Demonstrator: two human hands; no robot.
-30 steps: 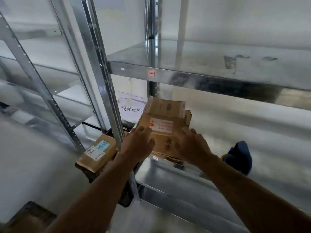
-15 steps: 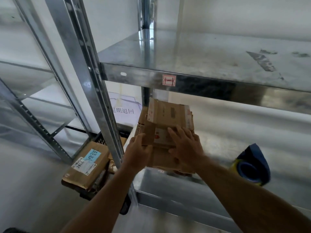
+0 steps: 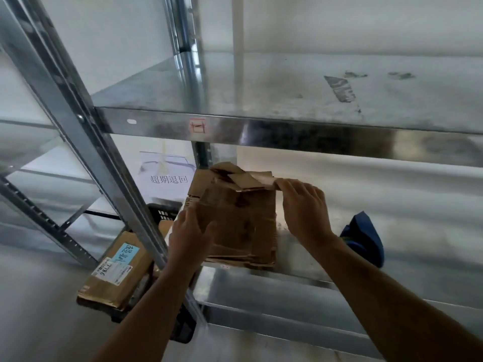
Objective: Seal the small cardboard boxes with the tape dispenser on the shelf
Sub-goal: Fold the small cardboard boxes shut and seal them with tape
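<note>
Stack of flat brown cardboard boxes (image 3: pixel 243 226) on grey metal shelf (image 3: pixel 261 291); left hand (image 3: pixel 190 239) gripping edge, right hand (image 3: pixel 305 212) pinching top flap.

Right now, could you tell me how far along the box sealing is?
Done: nothing looks taped; the boxes lie flat, stacked on the shelf. In hand: the left hand grips the stack's edge, the right hand pinches a top flap. Left: form each box, fetch the tape dispenser lying to their right, and seal.

A white sign (image 3: pixel 167 178) behind the shelf (image 3: pixel 261 288) reads 超期退回. The brown parcel (image 3: pixel 115 275) past its left edge carries a label with 7786 handwritten on it.
</note>
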